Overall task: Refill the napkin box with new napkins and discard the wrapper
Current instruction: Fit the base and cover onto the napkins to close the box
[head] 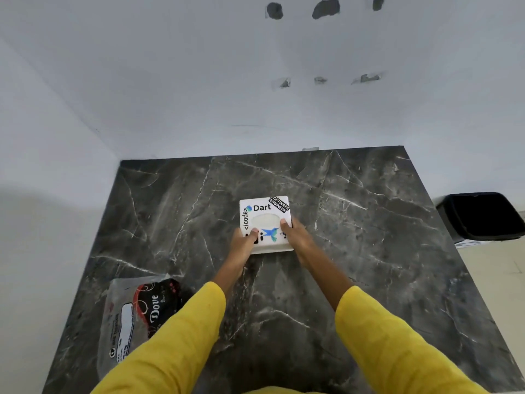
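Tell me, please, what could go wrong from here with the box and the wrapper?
1. The wrapper lies near the table's left front edge, partly under the left sleeve; an arm movement may sweep it off.
2. Both hands grip only the box's near end, so it may tilt if lifted.
3. The bin stands beyond the far right edge, a long carry.

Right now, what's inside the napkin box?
Through the napkin box's oval top slot, pale napkin material shows. How full it is stays hidden by the lid.
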